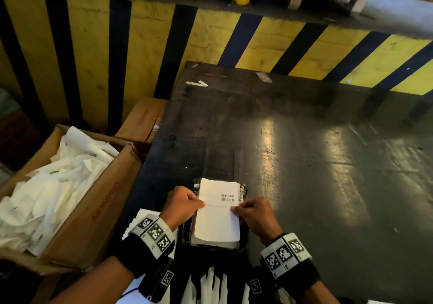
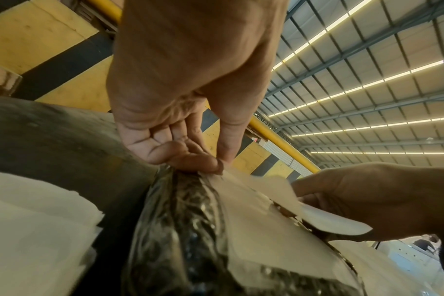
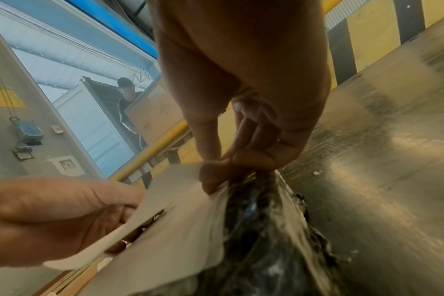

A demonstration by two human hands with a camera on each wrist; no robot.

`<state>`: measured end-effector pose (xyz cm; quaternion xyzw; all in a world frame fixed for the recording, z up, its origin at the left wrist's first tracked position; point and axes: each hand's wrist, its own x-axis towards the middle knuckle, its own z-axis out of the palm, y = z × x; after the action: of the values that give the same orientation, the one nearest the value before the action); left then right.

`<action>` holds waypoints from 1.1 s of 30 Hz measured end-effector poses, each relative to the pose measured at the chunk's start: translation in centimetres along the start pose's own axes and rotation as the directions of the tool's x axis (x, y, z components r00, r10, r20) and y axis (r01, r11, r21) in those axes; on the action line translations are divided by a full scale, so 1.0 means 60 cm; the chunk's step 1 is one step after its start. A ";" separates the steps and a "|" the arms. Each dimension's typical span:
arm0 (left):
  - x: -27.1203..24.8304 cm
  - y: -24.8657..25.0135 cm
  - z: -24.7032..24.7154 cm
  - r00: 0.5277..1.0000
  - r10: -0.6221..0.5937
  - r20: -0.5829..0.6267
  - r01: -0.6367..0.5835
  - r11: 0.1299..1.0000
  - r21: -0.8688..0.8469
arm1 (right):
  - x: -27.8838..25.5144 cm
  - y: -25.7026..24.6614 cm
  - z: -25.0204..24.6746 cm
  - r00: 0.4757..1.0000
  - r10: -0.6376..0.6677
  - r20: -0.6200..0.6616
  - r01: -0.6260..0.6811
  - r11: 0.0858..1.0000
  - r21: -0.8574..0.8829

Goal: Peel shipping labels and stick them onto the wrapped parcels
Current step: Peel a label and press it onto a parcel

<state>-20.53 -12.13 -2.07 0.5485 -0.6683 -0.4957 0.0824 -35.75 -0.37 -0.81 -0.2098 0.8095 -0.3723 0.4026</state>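
A white shipping label [image 1: 218, 212] with barcodes lies over a parcel wrapped in black plastic [image 1: 244, 190] near the table's front edge. My left hand [image 1: 199, 204] pinches the label's left edge between thumb and forefinger. My right hand [image 1: 235, 210] pinches its right edge the same way. In the left wrist view the left hand [image 2: 216, 165] grips the label [image 2: 256, 220] above the crinkled parcel [image 2: 180, 220], and part of the sheet curls up by the right hand [image 2: 368, 196]. The right wrist view shows the right hand [image 3: 216, 176] holding the label [image 3: 178, 230] over the parcel [image 3: 261, 240], opposite the left hand [image 3: 64, 216].
The dark table [image 1: 304, 163] stretches ahead and right, with small scraps [image 1: 196, 83] at its far edge. An open cardboard box [image 1: 93, 210] heaped with white paper [image 1: 58, 175] stands at the left beside another carton [image 1: 143, 118]. White sheets [image 1: 137, 218] lie under my left wrist. A yellow-black striped wall [image 1: 140, 46] rises behind.
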 end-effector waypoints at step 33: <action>-0.064 -0.072 0.010 0.873 0.273 0.405 -0.488 0.516 0.704 | -0.068 0.103 0.044 0.836 -0.452 0.311 0.457 0.260 -0.850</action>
<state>-16.63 -8.28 -3.95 0.3009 -0.9251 -0.1826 -0.1425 -31.48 5.02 -4.64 -0.6154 0.7812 0.0240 0.1022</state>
